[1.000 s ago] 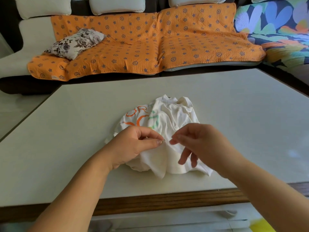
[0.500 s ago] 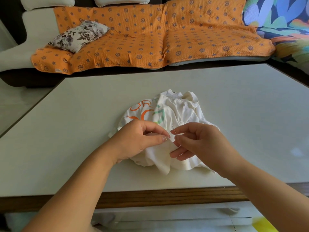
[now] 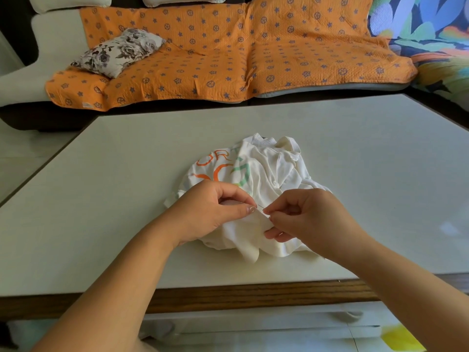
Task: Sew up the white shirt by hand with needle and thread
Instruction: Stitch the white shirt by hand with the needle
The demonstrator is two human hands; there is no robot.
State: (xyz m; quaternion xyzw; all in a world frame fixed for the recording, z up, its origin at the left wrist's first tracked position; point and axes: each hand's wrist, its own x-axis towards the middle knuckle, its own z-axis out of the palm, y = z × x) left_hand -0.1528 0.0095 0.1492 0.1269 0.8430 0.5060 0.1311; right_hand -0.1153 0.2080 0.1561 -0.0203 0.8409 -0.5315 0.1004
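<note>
A stitch is in hand, by my judgement. The left grip (image 3: pixel 210 212) pinches a fold of the white shirt (image 3: pixel 266 168) between thumb and forefinger. The right grip (image 3: pixel 312 219), fingers curled, is clamped on the needle (image 3: pixel 261 207), a thin dark sliver in the small gap between the two grips that points toward the pinched fold. Whether its tip has entered the cloth is too fine to tell, and the thread cannot be made out. The shirt lies crumpled on the table (image 3: pixel 101 199), bunched under and beyond both grips, with its orange and green print just beyond the left grip.

The next move likely calls for pushing the needle through the fold, taking it again on the far side and drawing the thread snug. The left grip should hold the cloth taut with its fingertip clear of the point.

Counted: one shirt, one needle, two grips, one table. Well beyond the grips are one orange-covered sofa (image 3: pixel 253 59) and one floral pillow (image 3: pixel 119 52)
</note>
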